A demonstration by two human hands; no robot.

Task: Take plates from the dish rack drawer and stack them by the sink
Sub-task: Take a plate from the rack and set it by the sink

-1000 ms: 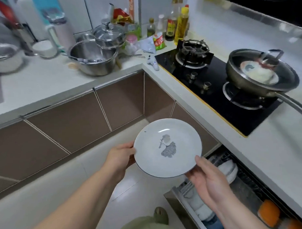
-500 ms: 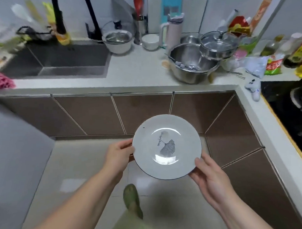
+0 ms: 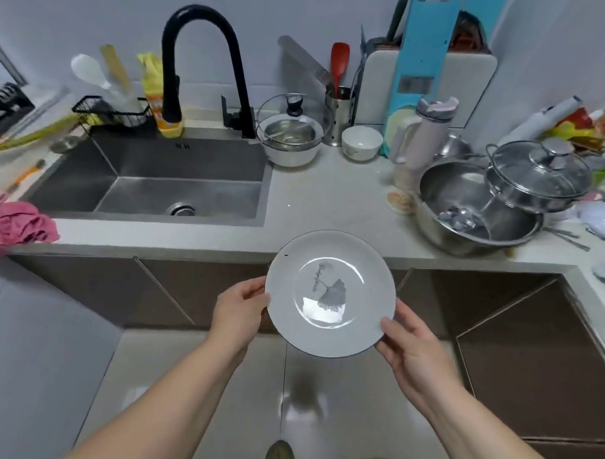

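Both hands hold one white plate in the air, in front of the counter edge and above the floor. The plate has a dark thin rim and a grey leaf drawing in its middle, with some small writing beside the leaf. It is tilted a little, its face turned up toward the camera.

The left hand pinches the plate at its left edge, thumb on the top side and the fingers curled under. The right hand pinches the lower right edge, thumb on the rim and the other fingers below the plate, where they are hidden.

Behind the plate the counter is light grey. The steel sink is set in it to the left, with a black tap behind it. The part of the counter between the sink and a big steel bowl is bare. A pot with glass lid sits tilted on the rim of this bowl. Near the tap stands a white bowl with a glass lid leaning in it, and just beside it a small white cup. A pink cloth lies on the counter left of the sink.
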